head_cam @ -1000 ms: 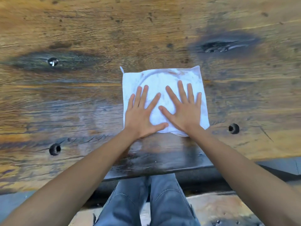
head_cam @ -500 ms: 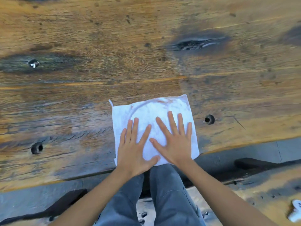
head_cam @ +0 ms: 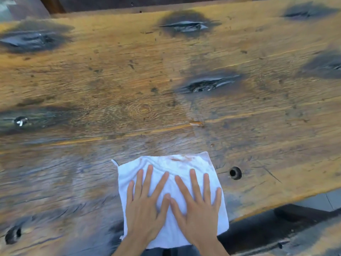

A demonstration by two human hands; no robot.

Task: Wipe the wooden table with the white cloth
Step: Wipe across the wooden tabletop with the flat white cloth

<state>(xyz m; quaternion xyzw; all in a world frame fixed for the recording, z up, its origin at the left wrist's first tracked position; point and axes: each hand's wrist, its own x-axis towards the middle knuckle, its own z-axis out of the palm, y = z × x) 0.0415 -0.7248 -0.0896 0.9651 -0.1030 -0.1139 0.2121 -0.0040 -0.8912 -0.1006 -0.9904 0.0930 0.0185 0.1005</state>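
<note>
A white cloth [head_cam: 177, 167] with brownish stains near its far edge lies flat at the near edge of the wooden table [head_cam: 129, 89]. Its near part hangs slightly over the table's edge. My left hand [head_cam: 145, 206] and my right hand [head_cam: 197, 206] press flat on the cloth side by side, fingers spread and pointing away from me, thumbs touching. Neither hand grips the cloth; both palms rest on it.
The tabletop has dark knots [head_cam: 206, 84] and round holes, one hole [head_cam: 235, 172] just right of the cloth and another hole [head_cam: 13, 234] at the near left. A damp sheen covers the wood left of the cloth. A dark bench [head_cam: 276, 231] lies below the near edge.
Both hands have dragged the cloth toward me to the table's near edge. The view has tilted up, so more of the far tabletop shows now.
</note>
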